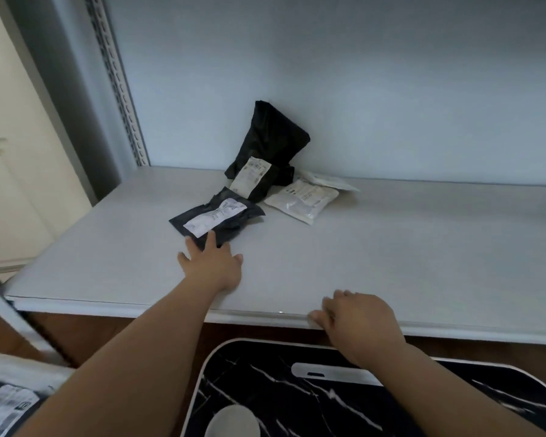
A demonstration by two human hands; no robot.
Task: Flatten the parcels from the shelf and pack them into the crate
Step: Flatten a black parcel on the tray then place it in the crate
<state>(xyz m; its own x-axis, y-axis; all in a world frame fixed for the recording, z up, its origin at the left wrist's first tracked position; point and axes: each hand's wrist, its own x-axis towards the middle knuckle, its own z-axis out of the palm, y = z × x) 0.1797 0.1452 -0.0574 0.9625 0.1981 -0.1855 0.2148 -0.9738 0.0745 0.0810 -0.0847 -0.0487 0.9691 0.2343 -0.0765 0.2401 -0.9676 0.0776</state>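
Observation:
A dark grey parcel (pixel 216 217) with a white label lies flat on the white shelf (pixel 391 247). My left hand (pixel 213 263) reaches over the shelf with fingers spread and straight, the fingertips touching that parcel's near edge. Behind it a black parcel (pixel 270 146) with a label leans against the back wall. Two white parcels (pixel 303 198) lie beside it to the right. My right hand (pixel 356 320) rests on the shelf's front edge, fingers loosely bent and holding nothing. At the bottom left, another labelled parcel (pixel 5 408) lies inside a white-rimmed container that is mostly out of frame.
A black marble-patterned table (pixel 297 389) with a white rim stands below the shelf's front edge. A perforated metal upright (pixel 117 83) runs along the shelf's left side. A pale door lies further left.

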